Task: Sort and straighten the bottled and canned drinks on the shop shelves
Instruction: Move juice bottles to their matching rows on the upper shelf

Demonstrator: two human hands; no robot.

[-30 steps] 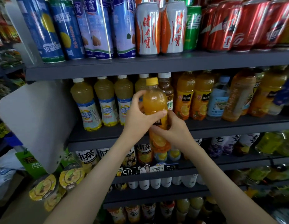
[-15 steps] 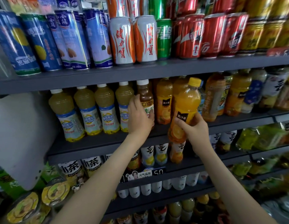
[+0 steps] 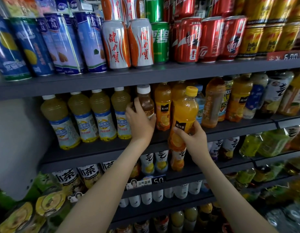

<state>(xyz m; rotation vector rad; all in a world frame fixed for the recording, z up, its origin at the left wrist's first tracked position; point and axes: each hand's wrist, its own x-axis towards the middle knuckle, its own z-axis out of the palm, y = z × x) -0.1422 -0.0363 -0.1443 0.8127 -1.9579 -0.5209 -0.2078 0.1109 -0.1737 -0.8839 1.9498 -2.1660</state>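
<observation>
1. nearest the camera, the right hand [image 3: 193,140] grips an orange juice bottle [image 3: 184,111] around its lower half. the yellow-capped bottle tilts with its cap to the right and is held in front of the middle shelf [image 3: 95,150], not standing on it.
2. just to the left, the left hand [image 3: 141,121] wraps around a brown bottle [image 3: 146,101] with a white cap, which stands upright on the middle shelf.
3. on that shelf, four pale yellow bottles [image 3: 88,115] stand in a row left of the brown one, and another orange bottle [image 3: 162,106] stands just right of it.
4. farther up, the top shelf [image 3: 162,71] carries white cans [image 3: 115,44] and red cans [image 3: 209,39].
</observation>
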